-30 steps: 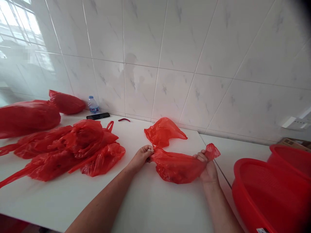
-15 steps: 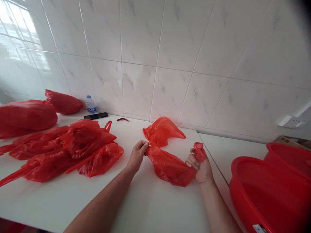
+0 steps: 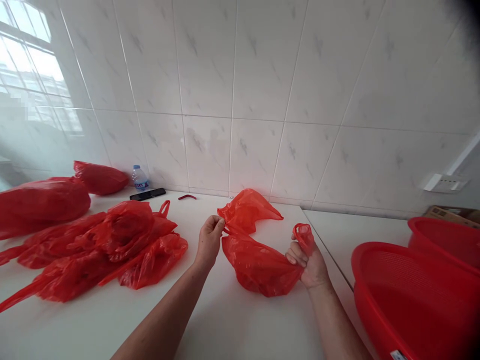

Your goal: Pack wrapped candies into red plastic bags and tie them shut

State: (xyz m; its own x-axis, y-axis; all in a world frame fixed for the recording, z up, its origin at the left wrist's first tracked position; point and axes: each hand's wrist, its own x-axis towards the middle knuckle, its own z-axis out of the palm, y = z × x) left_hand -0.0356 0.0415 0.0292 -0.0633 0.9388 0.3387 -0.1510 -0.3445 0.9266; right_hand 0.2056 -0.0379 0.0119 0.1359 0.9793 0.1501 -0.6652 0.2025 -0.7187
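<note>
A red plastic bag [image 3: 258, 262] with something inside hangs a little between my two hands over the white counter [image 3: 232, 320]. My left hand [image 3: 209, 240] pinches the bag's left handle near its top. My right hand [image 3: 309, 260] is a fist around the bag's right handle, which sticks up above my fingers. Both hands are closed on the bag. What is in the bag cannot be made out.
A pile of red plastic bags [image 3: 112, 240] lies at the left, with two fuller red bags [image 3: 41, 200] behind it. A water bottle [image 3: 140, 177], a black phone [image 3: 147, 194] and a red chilli [image 3: 186, 197] sit by the tiled wall. Red basins [image 3: 416, 295] stand at right.
My hands have drawn closer together and lifted the handles, so the bag bunches and sags between them. The camera has tilted slightly.
</note>
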